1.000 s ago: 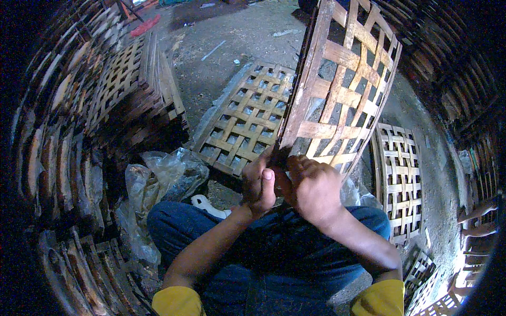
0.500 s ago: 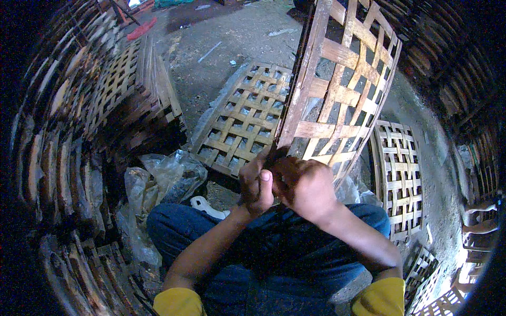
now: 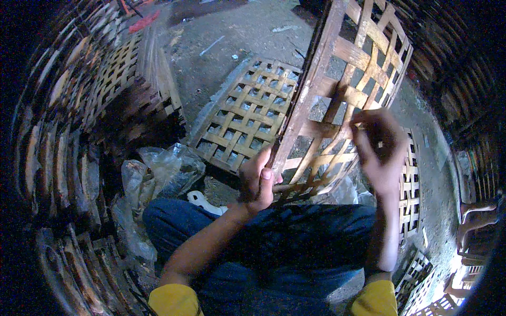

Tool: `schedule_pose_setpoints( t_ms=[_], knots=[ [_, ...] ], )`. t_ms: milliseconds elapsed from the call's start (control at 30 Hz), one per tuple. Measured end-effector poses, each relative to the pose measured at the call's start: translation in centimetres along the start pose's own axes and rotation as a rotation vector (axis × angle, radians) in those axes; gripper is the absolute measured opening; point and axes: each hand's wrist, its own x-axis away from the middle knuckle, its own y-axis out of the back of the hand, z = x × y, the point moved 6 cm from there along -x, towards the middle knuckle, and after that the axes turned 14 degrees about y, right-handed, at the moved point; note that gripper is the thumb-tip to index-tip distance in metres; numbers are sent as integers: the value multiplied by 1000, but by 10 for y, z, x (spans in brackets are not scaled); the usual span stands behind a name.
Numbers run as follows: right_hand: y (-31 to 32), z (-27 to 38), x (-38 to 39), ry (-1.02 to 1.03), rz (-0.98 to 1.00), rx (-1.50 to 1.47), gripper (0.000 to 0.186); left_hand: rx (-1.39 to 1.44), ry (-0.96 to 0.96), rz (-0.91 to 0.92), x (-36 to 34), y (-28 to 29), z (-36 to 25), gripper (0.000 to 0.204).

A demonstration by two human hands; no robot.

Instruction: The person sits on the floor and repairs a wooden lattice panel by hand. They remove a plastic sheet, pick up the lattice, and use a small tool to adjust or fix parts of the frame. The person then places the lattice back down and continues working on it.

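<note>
A wooden-framed panel of woven flat strips (image 3: 363,61) stands tilted upright in front of me, its lower end just above my lap. My left hand (image 3: 258,179) is closed round the frame's lower left corner, thumb on the near side. In front of the lattice, on its right part, is my right hand (image 3: 383,145), with curled fingers smeared by motion. Whether its fingertips pinch a strip or only pass close to the weave cannot be made out. Beyond the frame, a second woven panel (image 3: 247,113) lies on the ground.
A stack of similar panels (image 3: 158,79) stands at the left, with crumpled clear plastic (image 3: 163,171) below it. Another lattice panel (image 3: 410,184) lies to the right. Slatted wood piles (image 3: 68,258) curve along the left side. A person's bare limbs (image 3: 477,216) show at the right edge.
My right hand has left the lower corner beside my left hand and moved up and right across the lattice. The left hand keeps its hold; the panel sits slightly farther right in view.
</note>
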Motion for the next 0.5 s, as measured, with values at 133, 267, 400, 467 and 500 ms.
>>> schedule_pose_setpoints(
  t_ms=[133, 267, 400, 467, 500],
  knots=[
    [-50, 13, 15, 76, 387, 219, 28, 27, 79, 30, 2, 0, 17, 104],
    [-65, 10, 23, 96, 355, 102, 26, 3, -79, -9, -3, -2, -4, 83],
    [-69, 17, 21, 197, 295, 98, 14, -58, -136, -27, -2, 0, -8, 77],
    [-70, 15, 20, 174, 297, 67, 13, -109, -160, -9, -1, 0, -16, 74],
    [-70, 16, 20, 179, 306, 91, 13, -140, -171, 3, 0, 1, -20, 72]
  ],
)
